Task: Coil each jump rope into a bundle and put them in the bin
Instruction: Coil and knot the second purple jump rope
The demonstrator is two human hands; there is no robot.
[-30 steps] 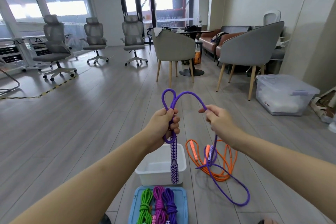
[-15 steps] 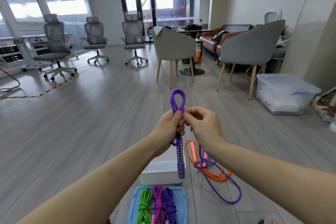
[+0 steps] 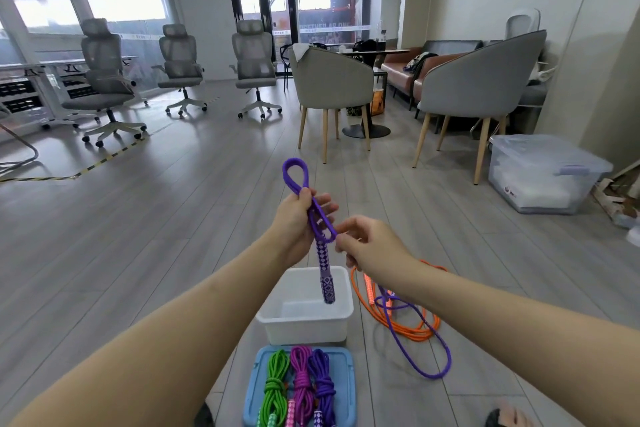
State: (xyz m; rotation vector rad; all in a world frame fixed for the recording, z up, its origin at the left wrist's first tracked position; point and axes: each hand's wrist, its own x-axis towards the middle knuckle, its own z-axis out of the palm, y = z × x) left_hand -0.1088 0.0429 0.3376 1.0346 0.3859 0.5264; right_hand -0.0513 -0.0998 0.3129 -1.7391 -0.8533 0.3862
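My left hand [image 3: 297, 220] holds a purple jump rope [image 3: 295, 173] folded into loops, one loop sticking up above the fist. Its patterned handle [image 3: 326, 279] hangs down over the empty white bin [image 3: 306, 321] on the floor. My right hand [image 3: 372, 243] pinches the same rope at the bottom of the loops, just right of the left hand. The rope's loose end [image 3: 429, 350] trails across the floor to the right, lying over an uncoiled orange jump rope [image 3: 408, 331].
A blue lid [image 3: 343, 388] near my feet carries three coiled bundles: green [image 3: 275, 383], magenta [image 3: 302, 376] and purple [image 3: 323, 381]. Grey armchairs [image 3: 332, 87] and a lidded clear storage box [image 3: 540, 173] stand further back on the wooden floor. Office chairs line the left windows.
My right hand brought another length of rope in to the left hand, then slid down to the bottom of the loops. The rope's trailing part on the floor has shortened.
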